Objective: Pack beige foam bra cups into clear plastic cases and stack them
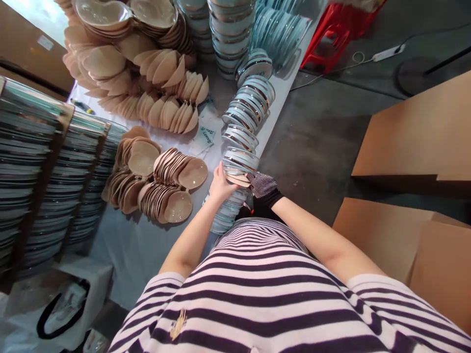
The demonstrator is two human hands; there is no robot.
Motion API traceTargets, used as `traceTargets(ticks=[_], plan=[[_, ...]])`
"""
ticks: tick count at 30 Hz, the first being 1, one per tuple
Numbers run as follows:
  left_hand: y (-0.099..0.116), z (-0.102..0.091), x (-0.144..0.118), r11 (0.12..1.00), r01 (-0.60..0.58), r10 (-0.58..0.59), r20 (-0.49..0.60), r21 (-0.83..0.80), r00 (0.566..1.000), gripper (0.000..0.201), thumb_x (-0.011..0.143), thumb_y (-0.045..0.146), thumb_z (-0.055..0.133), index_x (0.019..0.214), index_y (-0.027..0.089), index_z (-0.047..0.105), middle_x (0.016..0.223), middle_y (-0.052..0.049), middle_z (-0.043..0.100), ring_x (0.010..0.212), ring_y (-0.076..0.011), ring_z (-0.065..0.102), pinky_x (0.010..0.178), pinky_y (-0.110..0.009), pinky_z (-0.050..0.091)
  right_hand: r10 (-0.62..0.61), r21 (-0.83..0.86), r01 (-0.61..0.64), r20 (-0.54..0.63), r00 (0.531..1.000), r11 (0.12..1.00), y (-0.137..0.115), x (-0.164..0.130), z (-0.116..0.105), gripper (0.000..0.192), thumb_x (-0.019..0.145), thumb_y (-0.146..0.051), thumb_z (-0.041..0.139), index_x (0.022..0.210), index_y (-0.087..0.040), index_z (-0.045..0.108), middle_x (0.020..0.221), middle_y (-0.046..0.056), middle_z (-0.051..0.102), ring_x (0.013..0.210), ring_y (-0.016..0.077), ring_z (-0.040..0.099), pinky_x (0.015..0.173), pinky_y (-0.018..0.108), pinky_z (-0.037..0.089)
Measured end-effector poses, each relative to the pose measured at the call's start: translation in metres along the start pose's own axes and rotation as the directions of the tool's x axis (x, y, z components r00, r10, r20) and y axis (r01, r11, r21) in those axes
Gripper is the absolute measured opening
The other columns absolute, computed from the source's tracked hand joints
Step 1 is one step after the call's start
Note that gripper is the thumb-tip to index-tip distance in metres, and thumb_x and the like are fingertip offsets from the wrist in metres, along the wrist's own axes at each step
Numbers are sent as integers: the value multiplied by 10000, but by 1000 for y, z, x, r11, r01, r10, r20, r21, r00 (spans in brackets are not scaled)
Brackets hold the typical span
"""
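Note:
At the near end of the table's edge, my bare left hand [221, 186] closes on the left side of a beige stick-on bra cup [238, 180]. My right hand [263, 185], in a dark dotted glove, pinches the right side of that same cup. Directly beyond it lies a leaning row of clear plastic cases [241, 135], running away along the edge. More clear cases [228, 212] are stacked just on my side of the hands. To the left sit bundles of nested beige bra cups [178, 207], some with shiny inner faces.
A large pile of beige cups [162, 110] and tall stacks of clear cases [231, 34] fill the far table. More stacks [33, 171] stand at left. Cardboard boxes [412, 137], a red plastic stool [331, 34] and a power strip [388, 53] are on the floor at right.

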State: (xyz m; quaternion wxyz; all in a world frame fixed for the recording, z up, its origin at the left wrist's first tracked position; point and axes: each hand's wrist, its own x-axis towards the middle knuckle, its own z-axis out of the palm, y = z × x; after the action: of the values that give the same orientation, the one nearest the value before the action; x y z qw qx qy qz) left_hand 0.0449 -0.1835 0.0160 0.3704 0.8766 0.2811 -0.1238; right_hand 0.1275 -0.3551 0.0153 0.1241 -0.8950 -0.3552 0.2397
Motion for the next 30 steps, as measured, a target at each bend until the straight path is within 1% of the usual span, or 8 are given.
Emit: traceTargets(ticks=[3, 9, 12, 17, 21, 23, 26, 30], plan=[[0, 0, 0, 1000, -8, 7, 5, 17, 1000, 1215, 674, 455, 818, 1630, 211, 109, 1625, -185, 274, 1437, -356, 445, 1079, -403, 485, 56, 67, -53, -40, 998, 996, 3, -6, 4, 364, 985, -229, 466, 1276, -144, 668, 1232, 164, 719, 1069, 270, 694, 916, 324, 499], [4, -4, -5, 998, -13, 11, 41, 55, 999, 1127, 718, 521, 787, 1621, 263, 163, 1608, -152, 302, 1411, -341, 478, 1033, -398, 519, 272, 335, -234, -69, 960, 913, 8, 7, 36, 296, 950, -181, 522, 1170, -157, 719, 1185, 115, 749, 1077, 244, 708, 931, 313, 530], [3, -5, -4, 999, -7, 5, 48, 51, 999, 1122, 728, 507, 783, 1621, 254, 153, 1621, -163, 274, 1439, -342, 444, 1071, -414, 495, 224, 341, -205, -18, 974, 917, 11, 14, 33, 281, 936, -184, 558, 1156, -192, 732, 1194, 94, 751, 1090, 236, 707, 945, 316, 533], [2, -2, -4, 998, -43, 40, 48, 48, 998, 1137, 722, 494, 791, 1618, 218, 146, 1632, -190, 244, 1507, -345, 337, 1161, -444, 415, 111, 220, -127, 85, 990, 967, 9, 18, 11, 193, 904, -203, 621, 1030, -210, 767, 1121, 93, 773, 1064, 243, 713, 929, 303, 531], [3, 0, -7, 997, -59, 56, 69, 53, 996, 1153, 712, 500, 800, 1617, 214, 145, 1638, -204, 219, 1511, -347, 329, 1164, -459, 409, 183, 246, -176, -6, 983, 953, 10, 15, 18, 265, 990, -272, 516, 1041, -179, 760, 1118, 105, 768, 1051, 240, 710, 927, 316, 524], [2, 1, -7, 997, -56, 53, 64, 51, 997, 1150, 713, 503, 802, 1615, 224, 146, 1635, -204, 222, 1507, -346, 338, 1168, -468, 403, 201, 296, -187, -17, 979, 937, 13, 13, 25, 279, 993, -234, 489, 1081, -190, 750, 1144, 88, 763, 1057, 225, 709, 940, 318, 527], [1, 2, -6, 996, -64, 62, 17, 70, 998, 1119, 730, 498, 800, 1608, 205, 173, 1641, -213, 207, 1527, -348, 294, 1203, -480, 352, 139, 479, -123, 4, 990, 869, 20, 12, 33, 324, 937, -126, 482, 1114, -221, 736, 1148, 41, 763, 1045, 176, 712, 960, 300, 539], [1, 1, -10, 966, -199, 212, -66, 163, 975, 872, 783, 442, 779, 1530, 216, 390, 1642, -184, 237, 1554, -330, 225, 1250, -477, 270, 114, 612, -72, -30, 993, 787, 22, 4, 38, 261, 927, -171, 517, 1067, -220, 732, 1115, 43, 764, 1048, 174, 704, 974, 317, 546]])
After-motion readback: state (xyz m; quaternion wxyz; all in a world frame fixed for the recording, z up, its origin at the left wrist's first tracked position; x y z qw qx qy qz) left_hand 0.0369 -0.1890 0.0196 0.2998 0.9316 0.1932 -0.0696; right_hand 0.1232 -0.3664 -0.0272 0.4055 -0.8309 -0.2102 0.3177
